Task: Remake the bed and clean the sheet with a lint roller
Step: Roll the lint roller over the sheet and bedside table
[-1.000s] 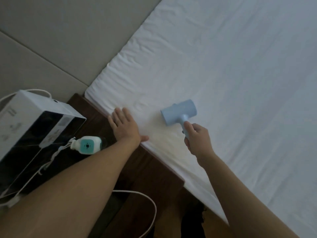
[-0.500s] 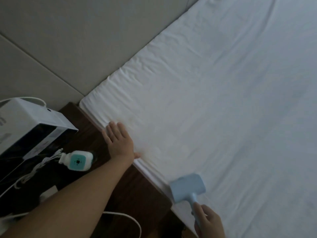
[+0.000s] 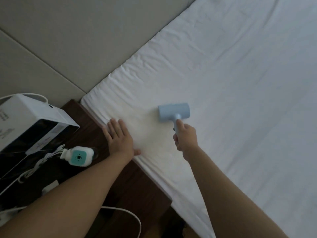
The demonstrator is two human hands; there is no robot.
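A white fitted sheet (image 3: 231, 86) covers the mattress, wrinkled near its left corner. A light blue lint roller (image 3: 173, 111) lies with its drum on the sheet near that corner. My right hand (image 3: 186, 137) grips the roller's handle from below. My left hand (image 3: 119, 137) lies flat with straight fingers on the sheet's edge, just left of the roller.
A padded beige headboard (image 3: 85, 40) runs along the top left. A dark wooden bedside table (image 3: 85, 121) holds a white box (image 3: 29, 121), a small white and teal device (image 3: 79, 156) and white cables (image 3: 130, 219). The dark bed frame (image 3: 142, 186) borders the mattress.
My right hand pulled the roller back toward the mattress edge, then pushed it forward onto the sheet near the corner. My left hand stayed flat on the sheet's edge.
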